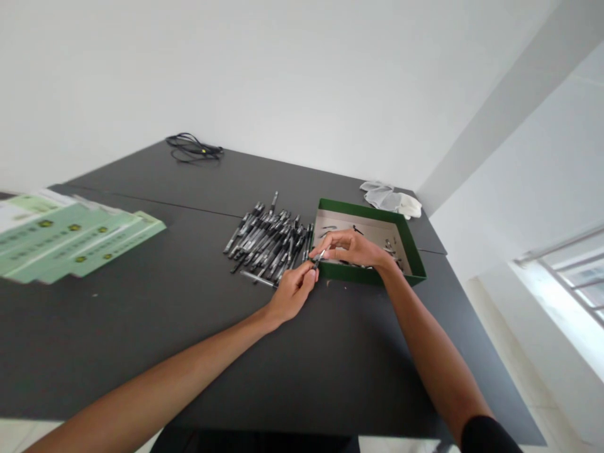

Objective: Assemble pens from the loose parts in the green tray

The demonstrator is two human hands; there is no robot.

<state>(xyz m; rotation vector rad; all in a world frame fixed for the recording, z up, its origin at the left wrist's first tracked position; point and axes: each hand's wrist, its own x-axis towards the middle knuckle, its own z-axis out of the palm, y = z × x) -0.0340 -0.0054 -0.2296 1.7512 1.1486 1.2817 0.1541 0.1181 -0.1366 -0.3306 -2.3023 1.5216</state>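
Note:
My left hand (293, 293) is closed around one end of a pen (318, 259), just in front of the green box's near left corner. From the right, my right hand (352, 246) reaches over the box and pinches the pen's other end, so both hands meet on it. To the left lies a loose pile of black and clear pens (268, 238). The shallow green box (325, 271) has a pale inside with several small dark and clear pieces; my right hand and wrist hide part of them.
Green printed booklets or sheets (94, 242) overlap on the left of the dark table (189, 352). A coiled black cable (191, 148) lies at the back. White gloves (391, 199) rest behind the box. A wall stands behind the table.

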